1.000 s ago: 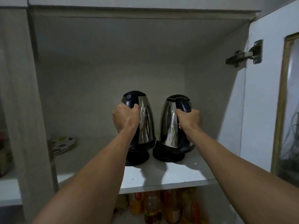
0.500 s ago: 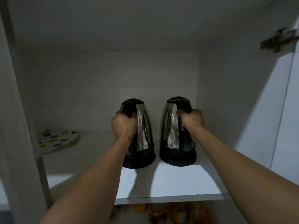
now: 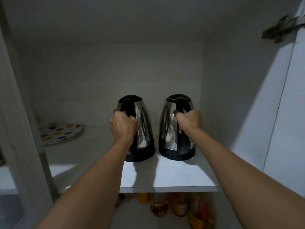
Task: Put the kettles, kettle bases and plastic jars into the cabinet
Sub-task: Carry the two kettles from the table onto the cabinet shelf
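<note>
Two steel kettles with black lids and handles stand side by side on the white cabinet shelf (image 3: 173, 180). The left kettle (image 3: 142, 124) rests on its black base (image 3: 145, 154), and my left hand (image 3: 123, 126) is closed around its handle. The right kettle (image 3: 168, 126) sits upright on its own black base (image 3: 177, 154), with my right hand (image 3: 189, 121) gripping its black handle. Both forearms reach in from the bottom of the view. No plastic jars for the task are visible on this shelf.
A white plate with coloured dots (image 3: 61, 133) lies at the shelf's left rear. The cabinet's right wall and open door with a metal hinge (image 3: 279, 31) stand close to the right kettle. Bottles (image 3: 179, 207) crowd the shelf below.
Both kettles went from tilted above their bases to seated upright on them, further back on the shelf. My view has moved closer into the cabinet.
</note>
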{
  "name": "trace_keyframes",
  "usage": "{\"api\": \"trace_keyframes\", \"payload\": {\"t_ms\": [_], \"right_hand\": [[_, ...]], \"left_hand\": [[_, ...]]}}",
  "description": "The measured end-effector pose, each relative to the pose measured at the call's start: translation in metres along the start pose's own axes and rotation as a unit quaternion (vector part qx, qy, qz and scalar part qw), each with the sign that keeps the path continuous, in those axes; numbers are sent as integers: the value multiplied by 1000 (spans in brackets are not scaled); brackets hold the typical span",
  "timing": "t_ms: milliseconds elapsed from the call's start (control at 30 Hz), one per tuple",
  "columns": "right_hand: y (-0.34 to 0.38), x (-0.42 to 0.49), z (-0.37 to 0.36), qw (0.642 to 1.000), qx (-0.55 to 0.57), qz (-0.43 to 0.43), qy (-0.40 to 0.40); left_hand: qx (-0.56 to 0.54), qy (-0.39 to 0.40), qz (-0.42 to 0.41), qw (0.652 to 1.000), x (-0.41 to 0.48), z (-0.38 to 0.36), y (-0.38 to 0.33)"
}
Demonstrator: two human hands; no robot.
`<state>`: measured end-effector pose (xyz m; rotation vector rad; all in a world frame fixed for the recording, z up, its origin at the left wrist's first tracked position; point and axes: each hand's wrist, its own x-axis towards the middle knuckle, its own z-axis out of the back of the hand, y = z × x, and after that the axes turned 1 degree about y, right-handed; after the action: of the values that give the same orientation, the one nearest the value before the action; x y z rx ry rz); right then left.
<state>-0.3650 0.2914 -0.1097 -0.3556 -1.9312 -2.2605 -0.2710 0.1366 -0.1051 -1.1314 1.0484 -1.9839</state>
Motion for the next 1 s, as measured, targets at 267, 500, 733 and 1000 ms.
{"api": "trace_keyframes", "payload": {"t_ms": [267, 500, 733, 1000], "right_hand": [[-10, -4, 4, 1000, -21, 5, -23], [-51, -32, 2, 995, -58, -11, -75], [-88, -40, -18, 987, -72, -57, -129], [-98, -24, -41, 984, -83, -58, -150]], "left_hand": [[-6, -3, 15, 1000, -4, 1, 5], [-19, 6, 28, 999, -25, -7, 40], [-96, 80, 56, 991, -36, -24, 93], [-114, 124, 60, 984, -6, -45, 98]]}}
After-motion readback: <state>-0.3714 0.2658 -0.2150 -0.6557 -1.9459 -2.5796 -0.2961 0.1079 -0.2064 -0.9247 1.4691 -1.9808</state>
